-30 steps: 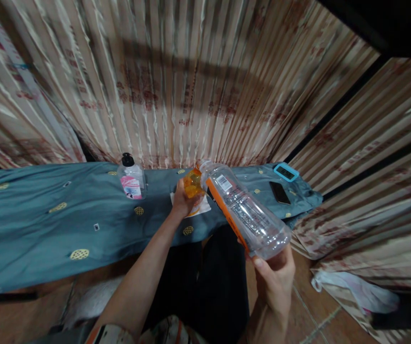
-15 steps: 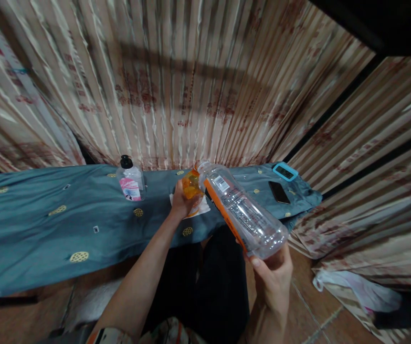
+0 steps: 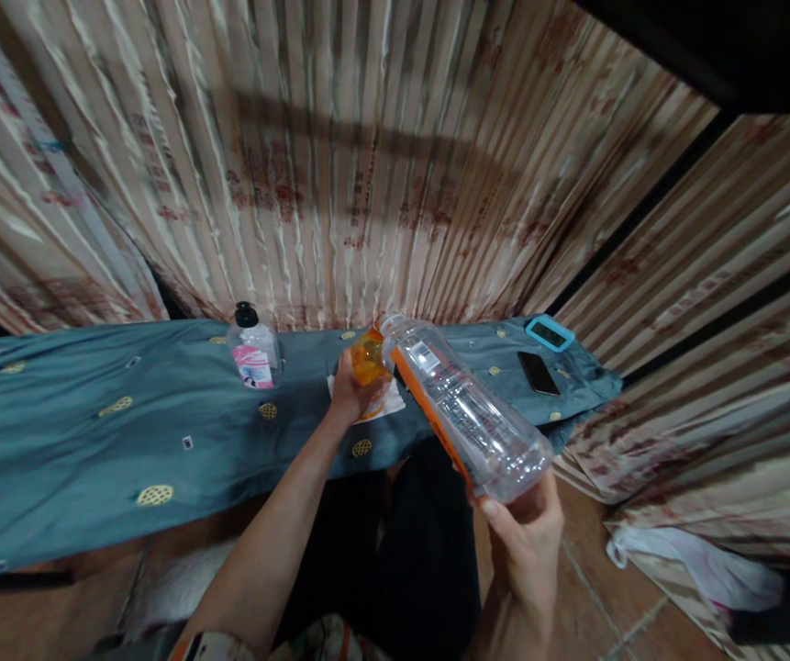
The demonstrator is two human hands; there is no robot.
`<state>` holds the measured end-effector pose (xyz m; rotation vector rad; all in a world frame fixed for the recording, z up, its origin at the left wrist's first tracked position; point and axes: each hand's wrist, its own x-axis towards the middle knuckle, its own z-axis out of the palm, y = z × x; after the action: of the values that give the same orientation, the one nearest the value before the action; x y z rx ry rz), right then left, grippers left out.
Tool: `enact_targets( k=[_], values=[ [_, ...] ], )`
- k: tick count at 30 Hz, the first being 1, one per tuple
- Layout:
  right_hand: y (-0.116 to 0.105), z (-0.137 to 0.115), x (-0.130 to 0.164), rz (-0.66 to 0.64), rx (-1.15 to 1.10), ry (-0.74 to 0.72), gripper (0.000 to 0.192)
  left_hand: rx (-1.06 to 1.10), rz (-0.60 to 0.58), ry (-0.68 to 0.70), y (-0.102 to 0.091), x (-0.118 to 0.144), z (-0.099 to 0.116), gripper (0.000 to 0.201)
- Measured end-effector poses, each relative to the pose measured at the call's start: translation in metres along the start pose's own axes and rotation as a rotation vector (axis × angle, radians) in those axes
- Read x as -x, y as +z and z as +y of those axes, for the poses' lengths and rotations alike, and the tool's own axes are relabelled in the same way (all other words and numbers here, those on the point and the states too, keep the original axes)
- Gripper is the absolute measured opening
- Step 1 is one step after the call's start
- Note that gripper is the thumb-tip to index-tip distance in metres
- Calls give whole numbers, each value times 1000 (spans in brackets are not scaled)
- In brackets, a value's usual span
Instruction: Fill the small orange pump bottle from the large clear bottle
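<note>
My right hand (image 3: 522, 537) grips the base of a large clear plastic bottle (image 3: 467, 408) with an orange label strip. The bottle is tipped far over, its open mouth pointing up and left. My left hand (image 3: 350, 390) holds a small orange container (image 3: 369, 358) upright on a white paper (image 3: 389, 401), right beside the big bottle's mouth. Both rest over a blue-grey cloth (image 3: 92, 441) with gold round motifs that covers the table.
A clear pump bottle (image 3: 254, 347) with a pink label and black cap stands on the cloth to the left. A dark phone (image 3: 538, 372) and a blue-framed device (image 3: 550, 332) lie at the cloth's right end. Striped curtains hang behind. A white bag (image 3: 704, 565) lies on the floor.
The tilted bottle and both hands stay almost where they were. The view has shifted slightly.
</note>
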<state>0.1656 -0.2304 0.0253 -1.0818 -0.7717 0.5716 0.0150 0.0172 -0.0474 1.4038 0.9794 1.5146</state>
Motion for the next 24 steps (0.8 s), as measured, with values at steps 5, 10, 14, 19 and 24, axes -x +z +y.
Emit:
enact_targets(
  k=[5, 10, 14, 19, 24],
  values=[
    [0, 0, 0, 18, -5, 9, 92, -63, -16, -21, 0, 0, -1, 62],
    [2, -2, 1, 0, -13, 7, 85, -60, -23, -33, 2, 0, -2, 58],
    [4, -3, 1, 3, -1, -2, 88, -80, -16, -32, 2, 0, 0, 61],
    [4, -2, 0, 17, 34, -18, 90, -92, -15, -28, 2, 0, 1, 63],
    [3, -2, 2, 11, 30, -13, 89, -82, -18, -13, 2, -1, -2, 63]
  ],
)
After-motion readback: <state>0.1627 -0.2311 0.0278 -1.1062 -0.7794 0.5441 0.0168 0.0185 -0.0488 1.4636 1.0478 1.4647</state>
